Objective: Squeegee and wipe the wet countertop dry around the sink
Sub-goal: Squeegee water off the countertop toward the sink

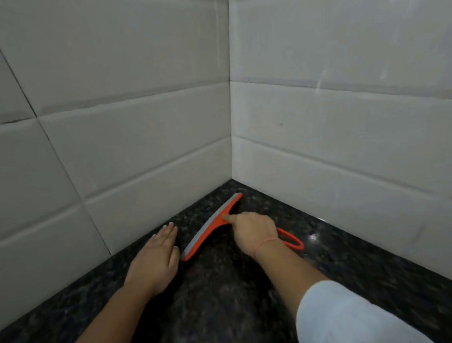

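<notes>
White tiled walls (pixel 346 114) meet in a corner above the dark speckled counter (pixel 225 301). The left grip (pixel 156 260) lies flat on the counter, fingers straight and together. The right grip (pixel 253 229) curls round the handle of the orange squeegee (pixel 209 229), forefinger stretched along it. The blade rests on the counter near the corner, its near end just beside the left grip.

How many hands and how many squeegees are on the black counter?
Hands: 2, the left hand lying flat and the right hand holding the handle
Orange squeegee: 1
Total: 3
</notes>
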